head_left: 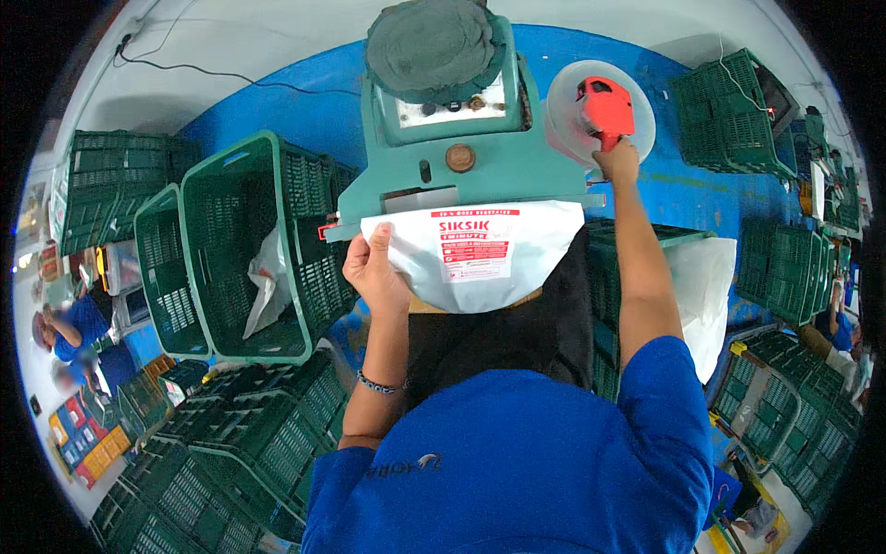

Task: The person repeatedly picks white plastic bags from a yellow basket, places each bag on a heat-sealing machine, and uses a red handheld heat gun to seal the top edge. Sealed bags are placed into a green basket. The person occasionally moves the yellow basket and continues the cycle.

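Pressing a glossy white plastic pouch [475, 251] against the teal sealing machine [461, 138], the left hand [374, 272] pinches its edge; the right hand [616, 162] grips a red label gun [606, 106], fingers partly hidden.

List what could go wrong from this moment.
1. The left hand holds the white plastic bag by one edge only at the green metal machine; it may slip or sit crooked.
2. The right hand reaches far out to the red handheld tool; attention could split.
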